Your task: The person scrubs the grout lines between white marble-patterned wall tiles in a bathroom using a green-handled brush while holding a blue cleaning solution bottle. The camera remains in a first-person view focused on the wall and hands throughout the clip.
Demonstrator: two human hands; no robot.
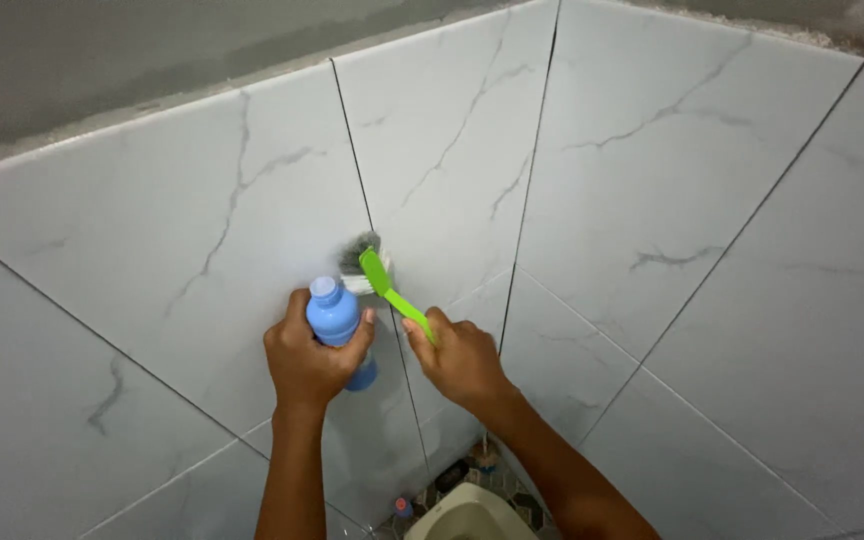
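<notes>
Green brush (392, 290) slanting up-left, bristles on tile (202, 230).

Wall corner, tiled. Left hand (307, 360) with blue bottle (337, 320) and right hand (460, 358) with green brush (384, 283) crowd the vertical grout line (357, 170); brush head touches the tile there. Wall tiles (672, 170) to either side and above stand open. Below, between the forearms, a pale basin rim (467, 515) blocks the way down.

Lower body of blue bottle (335, 315) hidden inside left hand (307, 362). Brush handle (404, 303) end concealed by right hand (462, 360). Pale fixture (467, 515) cut off at bottom edge; small floor items beside it indistinct.
</notes>
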